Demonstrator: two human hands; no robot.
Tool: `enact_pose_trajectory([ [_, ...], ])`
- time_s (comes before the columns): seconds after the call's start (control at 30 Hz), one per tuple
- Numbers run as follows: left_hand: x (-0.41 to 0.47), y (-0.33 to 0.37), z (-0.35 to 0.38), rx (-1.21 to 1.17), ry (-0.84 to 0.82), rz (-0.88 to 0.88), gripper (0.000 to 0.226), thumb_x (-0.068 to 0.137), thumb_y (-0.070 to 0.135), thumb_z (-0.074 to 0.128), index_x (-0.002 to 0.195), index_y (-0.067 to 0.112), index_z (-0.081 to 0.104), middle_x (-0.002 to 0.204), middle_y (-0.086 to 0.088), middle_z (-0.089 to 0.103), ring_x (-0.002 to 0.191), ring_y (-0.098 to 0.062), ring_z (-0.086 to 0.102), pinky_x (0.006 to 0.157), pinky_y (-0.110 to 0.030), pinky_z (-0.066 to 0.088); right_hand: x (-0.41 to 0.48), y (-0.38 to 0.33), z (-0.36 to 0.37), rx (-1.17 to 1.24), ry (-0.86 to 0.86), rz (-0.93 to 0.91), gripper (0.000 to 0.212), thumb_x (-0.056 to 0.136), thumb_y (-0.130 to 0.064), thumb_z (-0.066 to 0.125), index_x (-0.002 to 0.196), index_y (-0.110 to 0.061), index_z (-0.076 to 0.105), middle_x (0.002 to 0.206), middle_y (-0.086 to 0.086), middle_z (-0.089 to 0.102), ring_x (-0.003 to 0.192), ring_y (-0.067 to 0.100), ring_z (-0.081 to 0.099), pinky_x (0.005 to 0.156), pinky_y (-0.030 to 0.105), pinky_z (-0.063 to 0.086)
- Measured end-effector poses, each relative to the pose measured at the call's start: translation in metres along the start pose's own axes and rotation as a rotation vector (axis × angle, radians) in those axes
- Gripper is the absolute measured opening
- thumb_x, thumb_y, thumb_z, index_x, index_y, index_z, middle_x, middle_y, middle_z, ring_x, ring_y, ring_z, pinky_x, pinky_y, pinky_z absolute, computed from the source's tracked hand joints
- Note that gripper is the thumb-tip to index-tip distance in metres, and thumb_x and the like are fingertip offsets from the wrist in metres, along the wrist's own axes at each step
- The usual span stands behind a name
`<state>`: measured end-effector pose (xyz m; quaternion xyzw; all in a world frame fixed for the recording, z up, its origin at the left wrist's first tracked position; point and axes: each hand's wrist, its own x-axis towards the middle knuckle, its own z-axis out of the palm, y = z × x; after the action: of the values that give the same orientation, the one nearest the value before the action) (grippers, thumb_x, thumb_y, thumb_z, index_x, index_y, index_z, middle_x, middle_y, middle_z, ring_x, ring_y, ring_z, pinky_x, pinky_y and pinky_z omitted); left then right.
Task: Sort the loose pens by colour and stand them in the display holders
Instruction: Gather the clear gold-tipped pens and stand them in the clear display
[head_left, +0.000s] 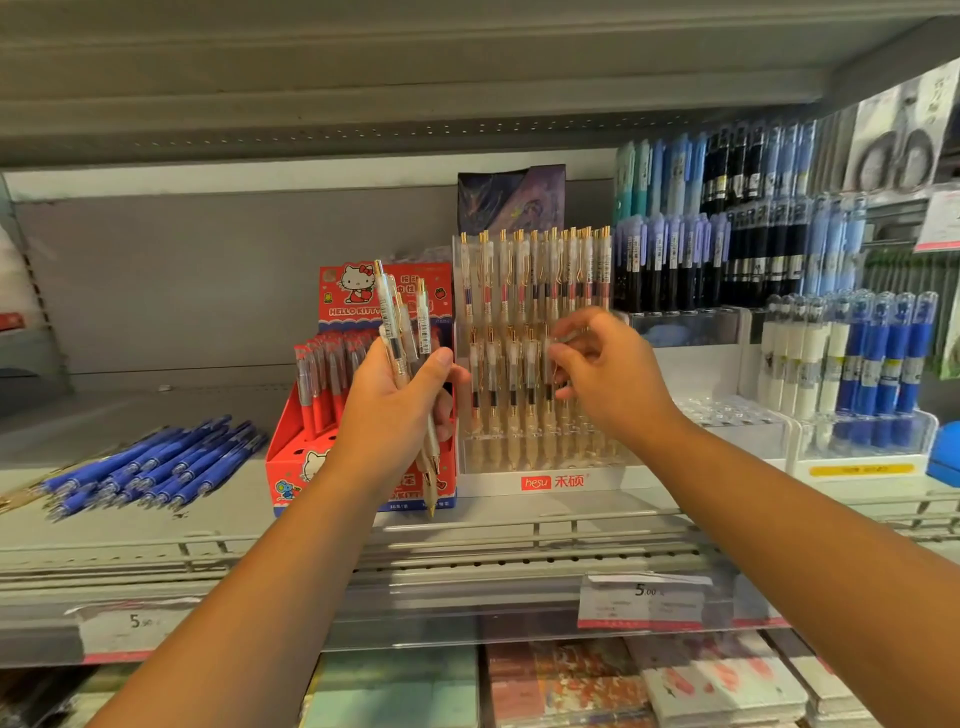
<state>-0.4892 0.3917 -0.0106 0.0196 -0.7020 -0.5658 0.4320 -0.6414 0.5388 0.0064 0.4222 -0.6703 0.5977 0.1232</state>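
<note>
While the left hand (400, 415) stands raised in front of the shelf (234, 525), its fingers are curled tight round a bundle of clear pens (388, 312). The thumb lies across the front of them. The pens stand nearly upright in the fist, gold clickers at the top and gold tips poking out below the palm.

Just to the right, the right hand (613, 379) reaches into the clear tiered holder (613, 480), the one with the red "hesu" label on its white base. Its fingers are bent and drawn in close, and thumb and forefinger pinch the top of a lower-row pen (548, 410). That part is a little blurred, so I cannot tell how firm the pinch is. More clear pens with gold clips fill the upper row (535, 270) behind, and a few stand in the lower row to the left of the fingers.

Behind the left hand sits a red Hello Kitty box (291, 457) with red pens (322, 374) standing in it. Further left, a heap of loose blue pens (150, 462) lies flat on the shelf, well apart from any holder. To the right, another clear holder (857, 447) carries white and blue pens upright.
</note>
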Motion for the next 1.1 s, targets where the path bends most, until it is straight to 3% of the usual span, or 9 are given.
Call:
enact_pose_trajectory([
  [0.1,0.001,-0.002,-0.002,0.009,0.005,-0.029,0.005,0.095,0.032,0.061,0.093,0.037,0.062,0.080,-0.011,0.069,0.056,-0.016,0.058,0.050,-0.030,0.048,-0.002,0.002,-0.002,-0.097,0.021,-0.032,0.010,0.092,-0.017,0.067,0.093,-0.026,0.063,0.085,-0.005,0.068,0.078,0.010,0.067,0.062,0.024,0.057],
  [0.27,0.001,0.000,0.000,0.012,-0.011,-0.009,0.013,0.096,0.029,0.062,0.091,0.041,0.062,0.072,-0.004,0.066,0.054,-0.016,0.057,0.049,-0.029,0.048,-0.004,0.002,-0.003,-0.180,0.070,-0.076,0.006,0.091,-0.024,0.068,0.093,-0.029,0.065,0.081,-0.016,0.063,0.074,-0.004,0.058,0.061,0.006,0.042],
  [0.43,-0.001,0.003,0.008,0.033,-0.046,0.023,0.008,0.097,0.024,0.061,0.100,0.031,0.059,0.072,0.000,0.065,0.055,-0.015,0.056,0.050,-0.026,0.048,-0.007,-0.002,0.001,-0.273,0.144,-0.107,0.013,0.093,-0.025,0.060,0.105,-0.022,0.065,0.099,-0.004,0.060,0.088,0.005,0.055,0.079,0.026,0.049],
  [0.53,-0.002,0.005,0.014,0.102,-0.065,0.065,0.013,0.095,0.027,0.063,0.105,0.035,0.059,0.072,0.006,0.066,0.056,-0.012,0.057,0.052,-0.027,0.051,-0.012,-0.013,0.002,-0.200,0.175,-0.255,0.021,0.092,-0.022,0.060,0.112,-0.018,0.063,0.103,-0.005,0.060,0.101,0.015,0.055,0.088,0.035,0.050],
  [0.63,0.000,0.007,0.021,0.133,-0.114,0.107,0.019,0.094,0.029,0.065,0.108,0.041,0.058,0.074,0.012,0.068,0.059,-0.009,0.059,0.055,-0.031,0.054,-0.018,-0.024,0.006,-0.034,0.042,-0.320,0.028,0.094,-0.021,0.059,0.122,-0.019,0.060,0.109,-0.009,0.065,0.104,0.005,0.059,0.088,0.025,0.051],
  [0.77,0.001,0.010,0.033,0.165,-0.159,0.140,0.031,0.093,0.031,0.066,0.122,0.036,0.056,0.084,0.019,0.065,0.072,-0.002,0.059,0.066,-0.029,0.047,-0.022,-0.034,0.014,0.221,-0.090,-0.243,0.034,0.093,-0.015,0.064,0.125,-0.023,0.057,0.110,-0.006,0.069,0.106,0.005,0.064,0.083,0.022,0.055],
  [0.9,-0.001,0.012,0.039,0.217,-0.177,0.133,0.034,0.093,0.027,0.067,0.123,0.036,0.053,0.082,0.018,0.067,0.069,-0.003,0.062,0.059,-0.025,0.049,-0.019,-0.041,0.014,0.319,-0.033,-0.183,0.034,0.090,-0.012,0.068,0.123,-0.017,0.062,0.096,-0.002,0.074,0.092,0.009,0.070,0.080,0.025,0.057],
  [1.03,-0.003,0.016,0.043,0.098,-0.145,0.083,0.028,0.094,0.018,0.065,0.116,0.033,0.055,0.090,0.007,0.071,0.070,-0.010,0.068,0.055,-0.025,0.055,-0.014,-0.038,0.008,0.377,0.025,-0.097,0.027,0.089,-0.017,0.070,0.114,-0.021,0.061,0.084,0.003,0.075,0.086,0.016,0.073,0.085,0.040,0.058],
  [1.1,-0.005,0.016,0.044,0.021,-0.146,0.027,0.017,0.097,0.015,0.061,0.109,0.025,0.055,0.085,0.000,0.071,0.068,-0.015,0.067,0.056,-0.029,0.055,-0.013,-0.034,0.005,0.450,0.062,-0.038,0.023,0.090,-0.014,0.068,0.111,-0.017,0.059,0.083,0.005,0.076,0.083,0.019,0.074,0.077,0.036,0.060],
])
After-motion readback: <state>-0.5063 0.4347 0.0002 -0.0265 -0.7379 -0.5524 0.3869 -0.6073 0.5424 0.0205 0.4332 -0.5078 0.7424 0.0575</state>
